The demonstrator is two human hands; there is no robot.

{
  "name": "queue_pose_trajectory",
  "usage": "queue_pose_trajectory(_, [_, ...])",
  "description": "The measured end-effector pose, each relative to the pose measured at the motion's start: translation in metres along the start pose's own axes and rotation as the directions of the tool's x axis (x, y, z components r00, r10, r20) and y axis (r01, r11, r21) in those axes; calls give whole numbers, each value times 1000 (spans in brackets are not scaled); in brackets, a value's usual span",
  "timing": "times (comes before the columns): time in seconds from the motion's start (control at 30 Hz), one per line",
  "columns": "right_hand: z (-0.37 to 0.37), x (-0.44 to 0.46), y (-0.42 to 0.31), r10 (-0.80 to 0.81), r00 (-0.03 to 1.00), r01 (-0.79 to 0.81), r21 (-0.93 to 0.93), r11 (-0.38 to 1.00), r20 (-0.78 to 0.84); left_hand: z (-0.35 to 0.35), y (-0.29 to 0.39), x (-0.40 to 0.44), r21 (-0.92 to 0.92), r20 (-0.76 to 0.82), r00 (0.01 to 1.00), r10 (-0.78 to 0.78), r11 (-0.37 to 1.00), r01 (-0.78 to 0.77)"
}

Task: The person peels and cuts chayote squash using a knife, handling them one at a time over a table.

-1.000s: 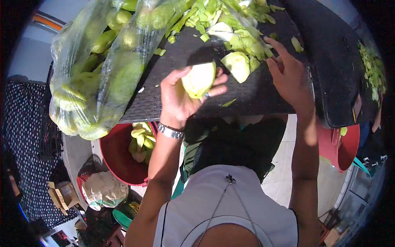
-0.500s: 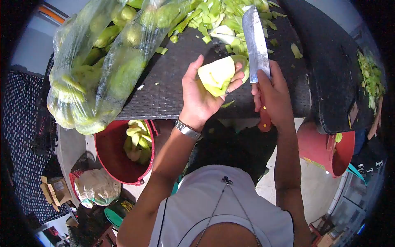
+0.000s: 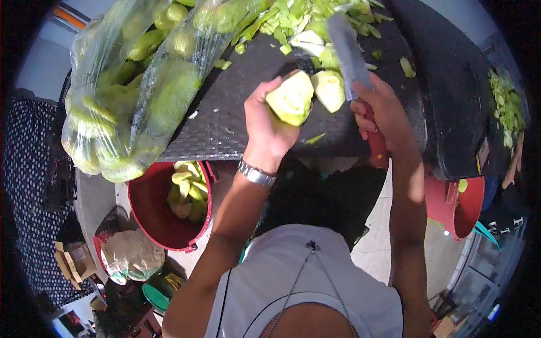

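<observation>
"In the head view, what holds what?"

"The left hand point(image 3: 269, 127) cups a pale green fruit point(image 3: 290, 100), likely a peeled mango, above the table edge. The right hand point(image 3: 389, 112) is closed around the handle of a broad-bladed knife point(image 3: 346, 50), blade pointing away from the body."

"What could go wrong?"

"The fruit's bare flesh looks moist, so it might slide out of that palm. A glancing stroke could reach the left hand's fingers, since nothing shields them. The cut piece point(image 3: 328, 91) lies just beside the fruit, and a careless elbow or wrist might nudge it."

"And the materials?"

"Smooth, faceted flesh; a flat metal blade, blurred here; a reddish handle. The tabletop point(image 3: 225, 121) is dark, ridged weave, strewn with thin, curling peelings point(image 3: 290, 19). The bag point(image 3: 107, 121) is clear, wrinkled plastic, bulging with rounded green fruit."
</observation>
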State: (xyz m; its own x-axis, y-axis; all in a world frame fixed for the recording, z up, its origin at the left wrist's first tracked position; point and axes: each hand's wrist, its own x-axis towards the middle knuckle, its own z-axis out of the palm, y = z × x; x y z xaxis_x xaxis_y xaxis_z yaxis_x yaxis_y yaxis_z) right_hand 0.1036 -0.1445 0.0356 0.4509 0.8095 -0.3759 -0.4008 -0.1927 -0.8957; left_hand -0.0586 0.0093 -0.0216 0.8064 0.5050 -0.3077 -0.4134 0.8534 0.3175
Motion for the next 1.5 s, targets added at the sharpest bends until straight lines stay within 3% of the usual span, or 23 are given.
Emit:
queue_pose_trajectory(0.07, [7,-6,0,-106,990,114,90,989,-88,0,1,0,42,-68,996,49,998,-46])
queue_pose_trajectory(0.17, [17,-3,13,-281,942,205,-346,916,-186,-2,3,4,39,-66,998,7,999,-5])
queue_pose_trajectory(0.27, [27,3,35,-635,753,340,-724,600,-173,3,3,3,-24,116,993,-25,999,28])
queue_pose_trajectory(0.3, [32,1,32,-666,731,302,-803,513,-150,4,2,3,-50,135,991,-23,998,30])
queue_pose_trajectory(0.4, [28,8,39,-393,902,205,-623,755,-180,7,-3,3,-111,121,993,11,994,2])
queue_pose_trajectory(0.47, [36,-5,41,-468,878,270,-708,652,-96,11,-7,3,-131,31,997,72,989,-67])
queue_pose_trajectory(0.6, [51,-29,49,-525,843,387,-811,438,118,4,-20,11,79,-46,972,229,971,-225])
queue_pose_trajectory(0.73, [50,-25,55,-593,780,438,-853,285,202,4,-19,8,111,30,985,171,979,-174])
queue_pose_trajectory(0.93, [46,-26,56,-586,774,433,-875,215,239,9,-25,4,115,9,985,173,978,-173])
queue_pose_trajectory(1.27, [40,-14,66,-623,742,502,-822,269,249,11,-30,4,216,18,974,228,950,-226])
queue_pose_trajectory(1.33, [38,-4,74,-676,702,518,-812,268,224,15,-41,-2,251,-91,956,279,935,-249])
queue_pose_trajectory(1.37, [38,-4,72,-659,719,504,-817,279,219,18,-49,-4,154,-74,947,312,942,-298])
queue_pose_trajectory(1.47, [38,-3,67,-643,746,455,-837,304,172,27,-58,-9,189,-164,894,417,903,-386])
queue_pose_trajectory(1.5, [39,-1,70,-657,741,437,-844,311,142,21,-56,-9,244,-61,911,407,891,-382])
